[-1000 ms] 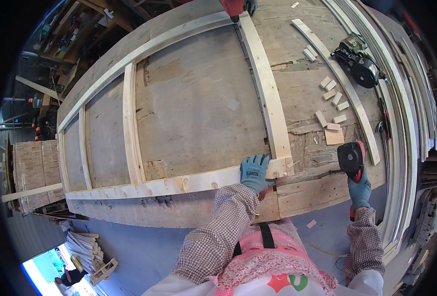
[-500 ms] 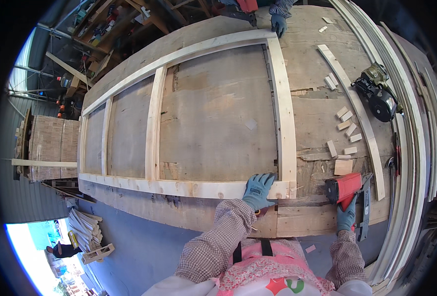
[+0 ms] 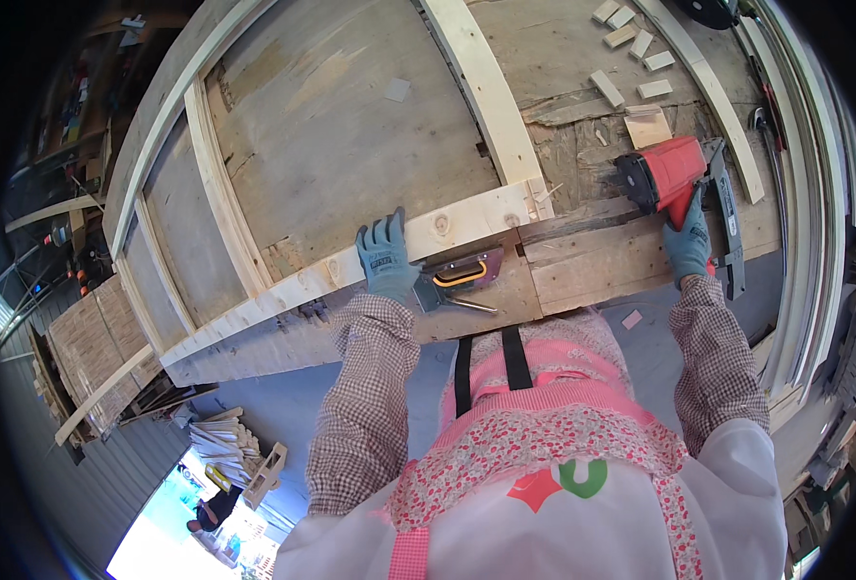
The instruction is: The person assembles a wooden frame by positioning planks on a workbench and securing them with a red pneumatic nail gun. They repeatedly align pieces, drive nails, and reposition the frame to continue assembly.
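A pale wooden frame (image 3: 471, 217) with crosspieces lies on the plywood worktable (image 3: 592, 261). My left hand (image 3: 386, 259), in a blue-grey glove, is hooked over its near rail, fingers across the top, some way left of the near right corner. Just right of that hand, a hand tool with a yellow-edged handle and metal lever (image 3: 462, 275) rests at the table edge. My right hand (image 3: 689, 244), gloved too, is wrapped round the handle of a red and black nail gun (image 3: 669, 172). The gun is right of the frame's corner, apart from it; its nose is hard to make out.
Several small wood blocks (image 3: 607, 89) and a square offcut (image 3: 648, 130) lie beyond the nail gun. A long slat (image 3: 708, 87) lies right of them, with long boards (image 3: 814, 193) along the right side. Stacked wood (image 3: 99, 338) stands at left; a person (image 3: 217, 507) is in the distance.
My left hand has slid left along the near rail, away from the corner. My view has shifted and turned; the other person's gloved hand at the far corner is out of view.
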`<state>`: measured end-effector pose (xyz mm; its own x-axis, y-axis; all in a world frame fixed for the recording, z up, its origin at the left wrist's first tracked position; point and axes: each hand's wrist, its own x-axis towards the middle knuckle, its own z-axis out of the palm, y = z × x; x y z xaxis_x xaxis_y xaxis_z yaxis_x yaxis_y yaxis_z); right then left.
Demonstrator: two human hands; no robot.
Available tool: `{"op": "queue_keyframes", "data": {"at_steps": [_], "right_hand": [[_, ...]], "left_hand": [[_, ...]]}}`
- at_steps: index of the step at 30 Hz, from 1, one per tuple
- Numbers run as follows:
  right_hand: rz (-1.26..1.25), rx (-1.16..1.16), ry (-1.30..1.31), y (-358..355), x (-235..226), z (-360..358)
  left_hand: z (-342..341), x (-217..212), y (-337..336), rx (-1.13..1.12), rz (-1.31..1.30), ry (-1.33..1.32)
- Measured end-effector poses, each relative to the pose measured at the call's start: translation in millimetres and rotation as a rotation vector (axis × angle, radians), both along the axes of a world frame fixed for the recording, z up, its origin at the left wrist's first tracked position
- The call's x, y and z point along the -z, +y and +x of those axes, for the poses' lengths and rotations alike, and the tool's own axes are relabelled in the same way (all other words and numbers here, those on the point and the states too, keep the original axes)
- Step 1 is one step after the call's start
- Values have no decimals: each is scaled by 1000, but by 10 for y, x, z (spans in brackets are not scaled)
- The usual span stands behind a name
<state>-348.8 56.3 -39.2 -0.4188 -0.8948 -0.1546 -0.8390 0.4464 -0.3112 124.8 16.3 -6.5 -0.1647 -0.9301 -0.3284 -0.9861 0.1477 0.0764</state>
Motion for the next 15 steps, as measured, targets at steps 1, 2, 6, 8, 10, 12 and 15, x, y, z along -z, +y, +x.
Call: {"op": "queue_keyframes", "data": {"at_steps": [1,2,6,8,10,12,15], "right_hand": [[-11,6,-8,1,-31,-27],[-25,5,-22,-29,-136,-34],[61,53,-39,-59,-982,-53],[9,33,-46,95,-1231,-43],[-208,-70,-23,349,-1340,-79],[-224,126,-412,496,-1816,411],[-144,134,-604,789,-2472,1446]], "left_hand": [[20,45,-23,9,44,-6],[53,74,-74,10,85,-17],[-18,-130,-177,33,123,-61],[33,-69,-134,55,64,1],[206,-25,33,60,-84,70],[373,-92,139,43,-75,227],[780,-402,502,14,-211,371]]}}
